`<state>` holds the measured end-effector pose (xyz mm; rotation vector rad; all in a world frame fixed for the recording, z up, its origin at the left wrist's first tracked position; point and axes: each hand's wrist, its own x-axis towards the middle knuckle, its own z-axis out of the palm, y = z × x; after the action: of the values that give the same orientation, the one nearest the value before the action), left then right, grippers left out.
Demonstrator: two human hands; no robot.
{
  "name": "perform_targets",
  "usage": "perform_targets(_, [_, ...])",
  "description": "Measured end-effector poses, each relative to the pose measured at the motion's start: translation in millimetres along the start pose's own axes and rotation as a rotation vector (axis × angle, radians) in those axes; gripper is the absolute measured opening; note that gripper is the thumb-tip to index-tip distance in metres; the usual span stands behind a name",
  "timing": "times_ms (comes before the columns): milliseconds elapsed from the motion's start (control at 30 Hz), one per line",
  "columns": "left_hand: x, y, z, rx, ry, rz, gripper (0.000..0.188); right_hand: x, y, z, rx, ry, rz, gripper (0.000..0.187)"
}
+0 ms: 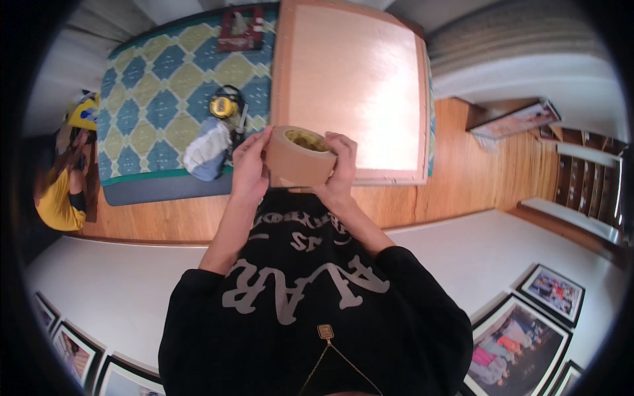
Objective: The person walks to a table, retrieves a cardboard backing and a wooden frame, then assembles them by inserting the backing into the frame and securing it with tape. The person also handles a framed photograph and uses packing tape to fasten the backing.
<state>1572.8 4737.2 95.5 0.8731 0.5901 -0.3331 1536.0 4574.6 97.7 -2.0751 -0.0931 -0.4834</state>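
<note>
A wide roll of brown packing tape (pixel 298 168) is held up in front of my chest, its yellowish core facing up. My right hand (pixel 341 165) is closed around the roll's right side, fingers over the rim. My left hand (pixel 251 164) is closed at the left edge of the roll, its fingertips pressed to the tape; whether they pinch a loose end I cannot tell. Just beyond the roll lies a large flat framed panel (pixel 350 79), with brown tape along its borders and a pale, shiny middle.
The panel rests on a bed with a blue-green patterned cover (pixel 152 99). Left of it lie a yellow tape measure (pixel 223 107), a crumpled white-and-blue cloth (pixel 208 152) and a red item (pixel 239 36). A person in yellow (pixel 63 201) sits far left. A framed picture (pixel 518 123) leans at right.
</note>
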Motion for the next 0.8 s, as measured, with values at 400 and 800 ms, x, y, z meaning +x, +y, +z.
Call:
perform_targets(400, [-70.2, -138.6, 25.3, 0.017, 0.108, -0.045, 0.020, -53.2, 50.9, -142.9, 0.312, -0.548, 0.061, 0.056])
perform_targets(800, [-72.1, -212.7, 211.0, 1.153, -0.115, 0.805, 0.003, -22.4, 168.0, -331.1, 0.410, -0.815, -0.118, 0.051])
